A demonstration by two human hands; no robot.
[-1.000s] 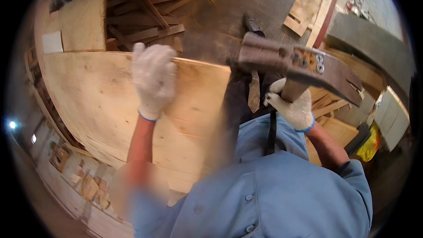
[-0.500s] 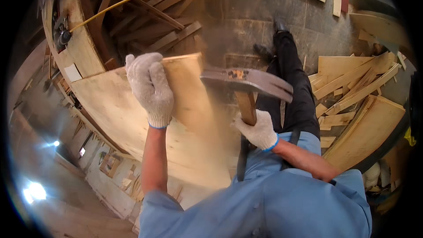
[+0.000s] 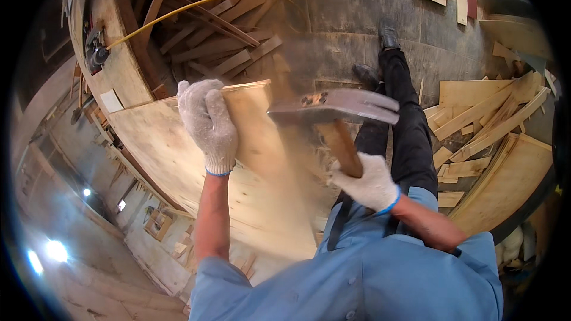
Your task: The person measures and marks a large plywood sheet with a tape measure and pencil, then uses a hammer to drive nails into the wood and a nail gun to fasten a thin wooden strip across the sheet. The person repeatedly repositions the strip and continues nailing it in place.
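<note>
A claw hammer [image 3: 336,106] is in my right hand [image 3: 370,184], whose gloved fingers are wrapped round its wooden handle. The hammer's striking face points left, beside the right end of a pale plywood panel [image 3: 157,145]; a blurred area there makes it hard to tell whether they touch. The split claw points right, above my legs. My left hand [image 3: 208,122], in a white knitted glove, lies over the panel's far edge, fingers bent over it and closed. Its fingertips are partly hidden behind that edge.
Scrap wood strips [image 3: 232,53] lie heaped beyond the panel. A yellow hose [image 3: 196,6] runs from an air tool [image 3: 98,54] on the board at far left. Plywood offcuts [image 3: 476,119] and stacked curved sheets [image 3: 505,178] lie on the right. My shoes [image 3: 389,38] stand on the dark floor.
My right hand has moved right and slightly down, and the hammer's handle slants more. My left hand keeps its place on the panel's edge. The whole view has shifted slightly.
</note>
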